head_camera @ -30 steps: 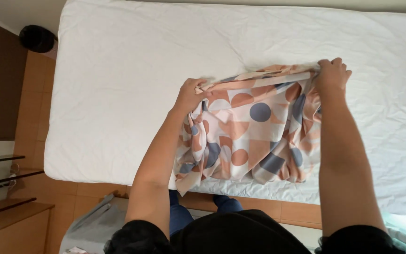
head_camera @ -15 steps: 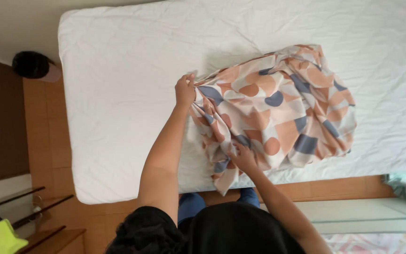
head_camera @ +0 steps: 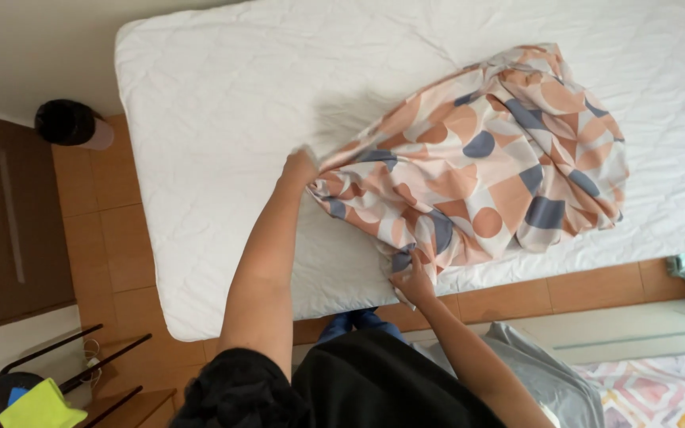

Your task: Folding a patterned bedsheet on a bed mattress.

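White bed (head_camera: 223, 119) wide open at left; left hand (head_camera: 300, 168) pinching patterned sheet (head_camera: 493, 158) corner, right hand (head_camera: 414, 285) pinching its hem at mattress edge.

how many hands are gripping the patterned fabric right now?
2. The left hand pinches the patterned fabric at its left corner on the white mattress; the right hand grips its lower edge at the mattress's near side. No other hands show.
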